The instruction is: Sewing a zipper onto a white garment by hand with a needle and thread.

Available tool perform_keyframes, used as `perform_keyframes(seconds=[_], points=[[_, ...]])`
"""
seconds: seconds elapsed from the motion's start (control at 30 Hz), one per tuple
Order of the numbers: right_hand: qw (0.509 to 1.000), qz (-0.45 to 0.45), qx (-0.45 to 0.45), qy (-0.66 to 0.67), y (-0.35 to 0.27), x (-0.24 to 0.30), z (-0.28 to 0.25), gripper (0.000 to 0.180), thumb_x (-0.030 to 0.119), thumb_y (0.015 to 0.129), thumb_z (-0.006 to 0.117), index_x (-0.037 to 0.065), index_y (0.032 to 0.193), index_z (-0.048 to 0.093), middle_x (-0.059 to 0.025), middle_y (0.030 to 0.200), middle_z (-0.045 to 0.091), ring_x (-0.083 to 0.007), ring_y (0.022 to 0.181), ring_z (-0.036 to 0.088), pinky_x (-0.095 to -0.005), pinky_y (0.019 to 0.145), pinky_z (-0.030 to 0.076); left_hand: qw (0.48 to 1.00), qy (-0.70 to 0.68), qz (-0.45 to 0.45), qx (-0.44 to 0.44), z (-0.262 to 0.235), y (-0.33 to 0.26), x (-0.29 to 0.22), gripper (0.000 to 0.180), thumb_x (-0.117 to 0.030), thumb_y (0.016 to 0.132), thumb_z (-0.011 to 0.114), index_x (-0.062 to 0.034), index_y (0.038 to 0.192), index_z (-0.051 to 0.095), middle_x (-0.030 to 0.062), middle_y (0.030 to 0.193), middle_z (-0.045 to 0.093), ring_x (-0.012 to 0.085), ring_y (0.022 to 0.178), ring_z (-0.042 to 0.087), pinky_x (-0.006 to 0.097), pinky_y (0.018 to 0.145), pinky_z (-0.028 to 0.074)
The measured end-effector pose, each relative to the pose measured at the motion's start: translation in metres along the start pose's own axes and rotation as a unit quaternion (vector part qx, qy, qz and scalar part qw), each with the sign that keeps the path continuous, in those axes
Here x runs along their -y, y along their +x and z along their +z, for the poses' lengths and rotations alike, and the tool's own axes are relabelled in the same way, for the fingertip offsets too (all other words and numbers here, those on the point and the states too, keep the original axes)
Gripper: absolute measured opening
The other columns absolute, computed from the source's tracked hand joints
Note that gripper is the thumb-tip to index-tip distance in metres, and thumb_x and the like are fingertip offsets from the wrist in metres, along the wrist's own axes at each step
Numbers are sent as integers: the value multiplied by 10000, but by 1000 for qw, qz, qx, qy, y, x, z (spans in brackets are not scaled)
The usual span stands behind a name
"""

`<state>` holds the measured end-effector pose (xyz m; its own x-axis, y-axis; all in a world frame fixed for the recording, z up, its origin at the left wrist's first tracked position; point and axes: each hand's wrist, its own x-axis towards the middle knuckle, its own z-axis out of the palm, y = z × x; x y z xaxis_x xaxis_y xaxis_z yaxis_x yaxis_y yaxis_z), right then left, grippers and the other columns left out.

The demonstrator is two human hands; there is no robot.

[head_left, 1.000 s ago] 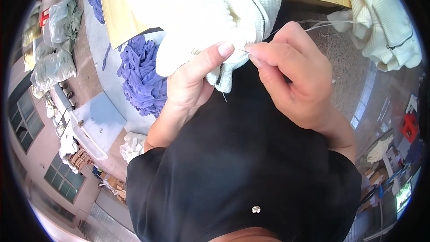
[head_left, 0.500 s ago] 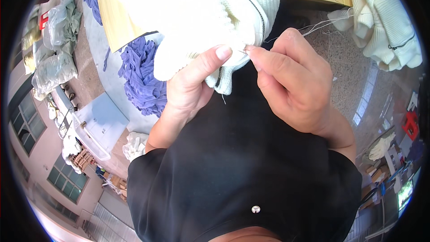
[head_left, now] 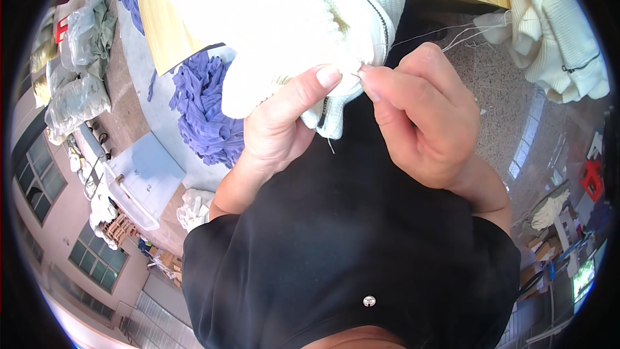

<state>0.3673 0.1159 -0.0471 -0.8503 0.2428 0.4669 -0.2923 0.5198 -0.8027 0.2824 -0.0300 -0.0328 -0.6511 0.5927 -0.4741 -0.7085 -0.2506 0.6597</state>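
A white ribbed knit garment (head_left: 284, 26), overexposed in large part, hangs over the table edge towards me. A dark zipper (head_left: 373, 5) curves along its right side. My left hand (head_left: 278, 119) is closed on the garment's lower edge, thumb on top and the other fingers mostly hidden beneath. Close to that thumb, my right hand (head_left: 429, 116) pinches a thin needle (head_left: 356, 75) between thumb and forefinger, its tip at the knit. Pale thread (head_left: 423, 34) stretches beyond my right hand towards the upper right. A loose thread end dangles below the garment's folded corner.
Wooden table parts (head_left: 155, 19) stand at the far side. A heap of purple-blue fabric (head_left: 203, 113) lies left of my left hand. Another white knit garment (head_left: 558, 39) hangs at the far right, with loose threads beside it. Plastic-wrapped bundles (head_left: 81, 100) sit at far left.
Both hands and the held edge of the garment have shifted slightly right. The thread beyond my right hand sits a little higher and shows more of its length.
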Motion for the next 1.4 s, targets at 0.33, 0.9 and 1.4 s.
perform_keyframes(seconds=[0.33, 0.9, 1.4], points=[[999, 38, -27, 22, -4, 1, 4, 210, -116, 760, 613, -29, 951, 629, -63, 713, 519, -138, 579, 457, -239, 501, 366, 994, -84, -65, 29, 2, 2, 6, 295, -62, 826, 624, 31, 1104, 591, 104, 1036, 646, 179, 960, 606, 296, 863, 453], [997, 63, -15, 40, -3, 1, 4, 202, -128, 768, 582, -51, 953, 614, -78, 736, 538, -131, 589, 475, -228, 514, 383, 1000, -26, 3, -12, 1, 4, 10, 324, -19, 783, 660, 11, 1100, 598, 91, 1015, 653, 174, 938, 616, 289, 844, 465], [973, 214, -28, 84, 14, 15, -1, 125, -94, 836, 576, -5, 925, 582, -66, 913, 553, -57, 620, 526, -170, 516, 443, 988, 136, 68, -9, -9, 4, 16, 247, -29, 813, 648, 0, 1057, 625, 65, 994, 653, 147, 917, 602, 265, 815, 460]])
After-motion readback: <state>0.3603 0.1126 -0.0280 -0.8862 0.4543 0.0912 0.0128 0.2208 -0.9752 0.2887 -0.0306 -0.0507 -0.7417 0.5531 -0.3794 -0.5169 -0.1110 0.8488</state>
